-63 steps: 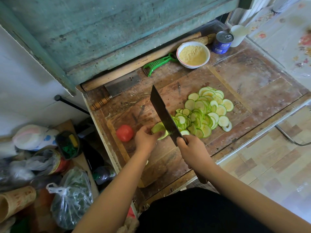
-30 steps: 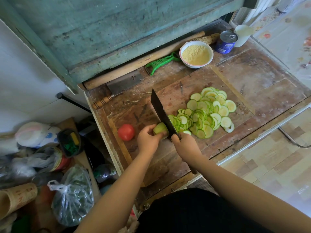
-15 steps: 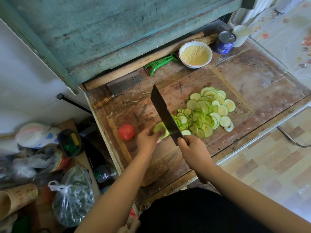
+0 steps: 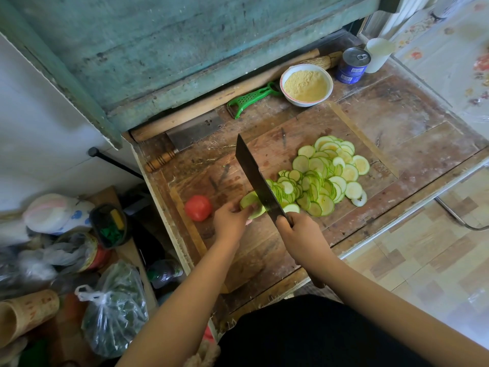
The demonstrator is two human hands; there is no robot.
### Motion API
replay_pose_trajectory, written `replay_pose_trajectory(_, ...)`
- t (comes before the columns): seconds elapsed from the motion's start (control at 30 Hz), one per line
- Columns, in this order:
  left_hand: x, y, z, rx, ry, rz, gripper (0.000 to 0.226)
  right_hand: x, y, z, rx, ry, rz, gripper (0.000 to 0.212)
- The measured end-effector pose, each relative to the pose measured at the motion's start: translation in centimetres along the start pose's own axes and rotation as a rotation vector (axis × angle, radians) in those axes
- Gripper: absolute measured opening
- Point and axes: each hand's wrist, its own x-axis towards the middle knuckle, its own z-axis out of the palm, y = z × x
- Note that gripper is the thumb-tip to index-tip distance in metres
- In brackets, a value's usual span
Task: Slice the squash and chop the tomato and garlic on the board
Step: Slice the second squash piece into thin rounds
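Worn, scratched wood makes up the board [image 4: 277,152], which lies on a scuffed wooden table [image 4: 423,133] under a flaking blue-green wall

Head view: the left hand [image 4: 230,221] holds the last pale green stub of squash [image 4: 250,202] with curled fingertips, near the board's middle. Pressed against the stub's cut face is the dark flat blade of a cleaver [image 4: 254,176]; the right hand [image 4: 301,234] is wrapped tight round its handle, just beside the left hand. Past the blade, toward the board's right edge, thin round squash slices [image 4: 325,176] lie in an overlapping heap, pale inside with green rims. A smooth red tomato [image 4: 198,207] sits at the board's left edge, just beside the left hand and apart from it; I cannot make out any garlic

Along the table's back edge lie a long wooden rolling pin [image 4: 211,102], a second cleaver [image 4: 195,132] with a ribbed wooden handle, and a green plastic peeler [image 4: 251,98]. Near the back right corner stand a white bowl [image 4: 326,91] of yellow powder, a blue tin can [image 4: 353,66] and a white cup [image 4: 378,55]. Crumpled plastic bags [image 4: 113,311] crowd the floor off the left edge
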Motion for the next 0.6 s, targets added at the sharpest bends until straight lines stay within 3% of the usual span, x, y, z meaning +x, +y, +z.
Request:
replay_pose_trajectory(0.3, 0.0, -0.1, 0.2, 0.031, 0.015, 0.015, 0.028, 0.4, -0.8, 0.3, -0.052, -0.051, 0.027, 0.033)
replay_pose_trajectory(0.6, 0.0, -0.1, 0.2, 0.09, 0.018, 0.049, 0.036, 1.5, -0.7, 1.1, -0.08, -0.083, 0.076, 0.031)
